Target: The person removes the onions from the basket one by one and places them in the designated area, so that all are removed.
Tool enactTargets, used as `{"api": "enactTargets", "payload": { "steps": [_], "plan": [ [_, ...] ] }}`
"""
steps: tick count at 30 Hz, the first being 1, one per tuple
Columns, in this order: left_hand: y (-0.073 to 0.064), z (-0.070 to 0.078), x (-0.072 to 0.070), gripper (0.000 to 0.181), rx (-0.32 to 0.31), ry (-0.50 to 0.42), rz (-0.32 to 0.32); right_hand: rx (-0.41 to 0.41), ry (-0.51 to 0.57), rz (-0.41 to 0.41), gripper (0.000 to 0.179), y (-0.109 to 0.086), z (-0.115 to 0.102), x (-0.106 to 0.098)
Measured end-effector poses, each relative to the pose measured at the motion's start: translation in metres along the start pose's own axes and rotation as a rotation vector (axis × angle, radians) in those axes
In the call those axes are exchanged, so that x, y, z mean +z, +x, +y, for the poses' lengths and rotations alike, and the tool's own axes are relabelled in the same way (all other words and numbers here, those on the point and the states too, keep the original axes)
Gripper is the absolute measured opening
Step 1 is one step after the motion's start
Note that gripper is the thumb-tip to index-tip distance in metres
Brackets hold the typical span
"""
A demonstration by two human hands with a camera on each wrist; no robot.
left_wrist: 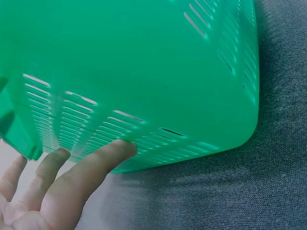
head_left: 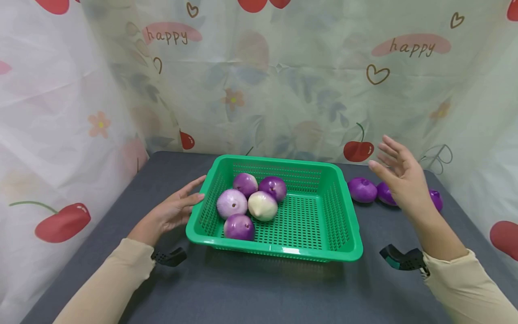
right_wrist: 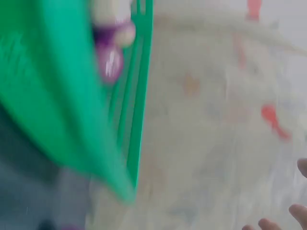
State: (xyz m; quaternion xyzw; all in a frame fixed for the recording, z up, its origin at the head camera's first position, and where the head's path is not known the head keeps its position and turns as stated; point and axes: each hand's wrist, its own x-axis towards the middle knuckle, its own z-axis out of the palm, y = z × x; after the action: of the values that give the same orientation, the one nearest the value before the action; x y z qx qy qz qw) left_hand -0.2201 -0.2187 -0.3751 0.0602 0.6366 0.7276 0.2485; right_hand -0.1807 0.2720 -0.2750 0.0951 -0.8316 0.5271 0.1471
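Note:
A green slotted plastic basket stands on the dark table, with several purple and whitish onions grouped in its left half. At the basket's left end, my left hand has its thumb at the rim. In the left wrist view, the extended fingers of that hand lie against the slotted outer wall. My right hand is raised to the right of the basket, fingers spread and holding nothing. Behind it, purple onions lie in a row on the table, partly hidden by the hand and wrist.
A patterned cloth curtain hangs behind the dark table and along both sides. Each wrist wears a black strap-like device. The right wrist view is blurred and shows the basket's end close up.

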Motion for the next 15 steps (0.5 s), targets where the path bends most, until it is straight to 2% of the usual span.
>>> {"api": "enactTargets", "payload": {
  "steps": [4,9,15],
  "plan": [
    [0.0,0.0,0.0,0.07,0.003,-0.002,0.001,-0.11,0.127,-0.082,0.059,-0.01,-0.018,0.029],
    [0.001,-0.001,-0.001,0.071,0.003,-0.005,0.0,-0.167,0.092,-0.19,0.056,-0.024,-0.027,0.06],
    [0.001,-0.001,-0.002,0.071,0.005,0.003,-0.003,-0.167,0.103,-0.307,0.057,-0.034,-0.029,0.091]
  ]
}}
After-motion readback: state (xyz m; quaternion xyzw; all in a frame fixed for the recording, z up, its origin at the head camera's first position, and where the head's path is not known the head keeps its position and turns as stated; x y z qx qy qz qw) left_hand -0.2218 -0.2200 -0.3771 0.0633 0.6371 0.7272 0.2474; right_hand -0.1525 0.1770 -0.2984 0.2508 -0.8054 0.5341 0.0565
